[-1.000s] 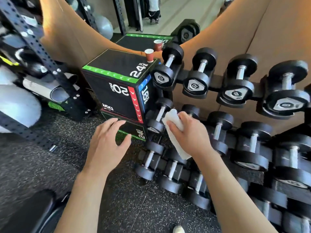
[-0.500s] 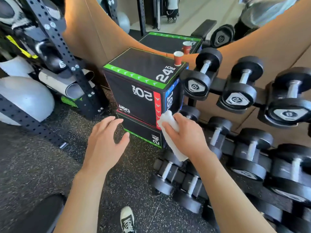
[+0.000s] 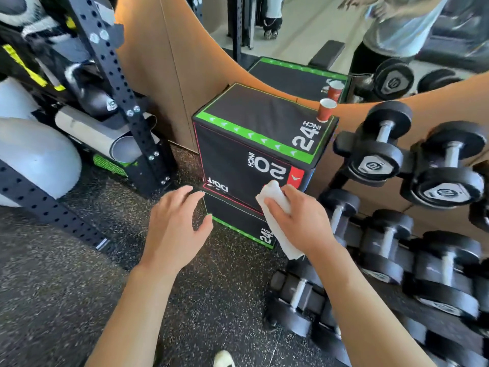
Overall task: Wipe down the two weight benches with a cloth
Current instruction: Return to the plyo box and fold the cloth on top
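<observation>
My right hand (image 3: pixel 299 221) grips a folded white cloth (image 3: pixel 275 207) in the air in front of a black plyo box. The cloth hangs down past my palm. My left hand (image 3: pixel 177 226) hovers beside it with fingers spread and relaxed, holding nothing. The dark pad of a weight bench (image 3: pixel 326 54) shows only as a reflection in the mirror at the top. No bench lies directly in front of me.
Black plyo box (image 3: pixel 254 144) with green trim stands ahead, a red paper cup (image 3: pixel 326 109) on its top corner. A dumbbell rack (image 3: pixel 397 234) fills the right side. A black perforated rack upright (image 3: pixel 116 83), rolled mats and a white ball (image 3: pixel 37 160) crowd the left. The floor is speckled rubber.
My view has swung left and drawn closer to the plyo box, so the dumbbells slid right. Both hands kept their pose, the right one still holding the cloth.
</observation>
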Action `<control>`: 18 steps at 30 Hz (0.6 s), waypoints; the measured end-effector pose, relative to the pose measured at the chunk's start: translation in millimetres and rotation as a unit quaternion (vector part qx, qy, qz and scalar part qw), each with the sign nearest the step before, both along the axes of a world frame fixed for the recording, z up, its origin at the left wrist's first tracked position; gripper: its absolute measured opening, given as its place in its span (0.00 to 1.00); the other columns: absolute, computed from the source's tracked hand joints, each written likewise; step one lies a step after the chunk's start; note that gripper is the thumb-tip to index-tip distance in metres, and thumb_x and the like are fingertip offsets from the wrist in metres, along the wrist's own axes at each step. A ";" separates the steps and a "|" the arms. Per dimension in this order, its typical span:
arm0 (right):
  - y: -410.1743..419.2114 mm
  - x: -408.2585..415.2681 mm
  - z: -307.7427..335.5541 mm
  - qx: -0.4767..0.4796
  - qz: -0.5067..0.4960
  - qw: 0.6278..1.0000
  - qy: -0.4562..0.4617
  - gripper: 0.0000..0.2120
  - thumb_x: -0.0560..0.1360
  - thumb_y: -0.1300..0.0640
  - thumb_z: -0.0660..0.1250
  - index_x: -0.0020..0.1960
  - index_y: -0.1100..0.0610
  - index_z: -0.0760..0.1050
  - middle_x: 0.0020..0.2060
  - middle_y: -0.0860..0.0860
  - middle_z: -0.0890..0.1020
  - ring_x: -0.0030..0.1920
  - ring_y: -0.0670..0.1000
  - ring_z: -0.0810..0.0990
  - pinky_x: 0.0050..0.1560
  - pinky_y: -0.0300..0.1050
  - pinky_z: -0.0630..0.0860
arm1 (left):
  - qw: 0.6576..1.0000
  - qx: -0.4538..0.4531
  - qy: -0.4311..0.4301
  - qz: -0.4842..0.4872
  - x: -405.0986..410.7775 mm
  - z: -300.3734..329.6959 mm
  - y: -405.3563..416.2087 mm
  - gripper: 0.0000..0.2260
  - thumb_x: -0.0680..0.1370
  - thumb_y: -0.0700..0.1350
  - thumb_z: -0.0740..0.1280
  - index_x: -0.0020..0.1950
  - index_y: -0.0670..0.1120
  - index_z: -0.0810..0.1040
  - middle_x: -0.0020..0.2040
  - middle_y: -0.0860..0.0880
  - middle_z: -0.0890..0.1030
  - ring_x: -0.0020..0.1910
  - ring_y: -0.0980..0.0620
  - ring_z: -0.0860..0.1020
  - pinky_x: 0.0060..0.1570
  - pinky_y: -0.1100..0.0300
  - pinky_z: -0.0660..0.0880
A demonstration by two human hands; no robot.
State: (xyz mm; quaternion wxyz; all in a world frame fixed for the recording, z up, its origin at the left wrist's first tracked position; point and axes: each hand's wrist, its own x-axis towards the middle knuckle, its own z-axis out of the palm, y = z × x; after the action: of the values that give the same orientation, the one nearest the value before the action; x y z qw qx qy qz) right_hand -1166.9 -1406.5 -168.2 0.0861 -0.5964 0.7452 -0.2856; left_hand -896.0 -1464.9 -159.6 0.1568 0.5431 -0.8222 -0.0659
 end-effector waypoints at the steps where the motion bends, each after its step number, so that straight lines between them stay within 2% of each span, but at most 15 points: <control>1: -9.0 5.6 1.7 0.004 0.002 1.000 0.002 0.20 0.80 0.38 0.64 0.40 0.49 0.61 0.31 0.45 0.71 0.31 0.41 0.70 0.31 0.37 0.60 | 1.000 -0.003 -0.005 -0.005 6.2 -0.5 -8.5 0.23 0.79 0.57 0.66 0.73 0.50 0.75 0.73 0.48 0.73 0.72 0.45 0.69 0.68 0.42 0.71; 3: -28.9 15.4 5.1 0.007 0.007 1.000 0.007 0.20 0.80 0.39 0.64 0.39 0.49 0.60 0.31 0.45 0.71 0.31 0.41 0.71 0.31 0.38 0.60 | 1.000 -0.010 -0.019 -0.010 17.6 -0.9 -25.8 0.23 0.79 0.57 0.66 0.72 0.50 0.75 0.73 0.49 0.72 0.72 0.45 0.68 0.67 0.42 0.70; 7: -66.5 29.6 6.1 0.006 0.021 0.999 0.024 0.20 0.80 0.39 0.63 0.39 0.47 0.59 0.31 0.45 0.71 0.31 0.42 0.69 0.32 0.48 0.61 | 1.000 -0.014 -0.011 0.003 35.0 -1.9 -59.2 0.23 0.79 0.57 0.65 0.72 0.50 0.75 0.73 0.48 0.72 0.72 0.45 0.68 0.67 0.41 0.70; 14: -138.3 20.0 -9.1 -0.003 0.022 1.000 0.009 0.19 0.80 0.40 0.64 0.41 0.50 0.63 0.31 0.46 0.73 0.30 0.47 0.71 0.33 0.48 0.65 | 1.000 -0.002 -0.011 0.005 26.1 -11.0 -120.0 0.23 0.80 0.57 0.65 0.74 0.51 0.74 0.75 0.50 0.71 0.74 0.47 0.66 0.70 0.42 0.68; 18: -194.6 -2.3 -22.0 -0.012 0.015 1.000 -0.014 0.17 0.80 0.39 0.63 0.43 0.50 0.65 0.32 0.45 0.73 0.34 0.52 0.72 0.34 0.48 0.64 | 1.000 -0.006 -0.024 0.000 2.5 -15.0 -178.3 0.23 0.80 0.57 0.65 0.74 0.50 0.75 0.75 0.50 0.71 0.74 0.46 0.67 0.71 0.43 0.67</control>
State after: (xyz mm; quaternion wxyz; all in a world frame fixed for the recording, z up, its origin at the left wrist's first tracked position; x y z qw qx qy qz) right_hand -1169.2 -1601.1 -190.2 0.0934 -0.6045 0.7314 -0.3017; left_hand -893.4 -1643.1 -174.7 0.1400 0.5435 -0.8263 -0.0483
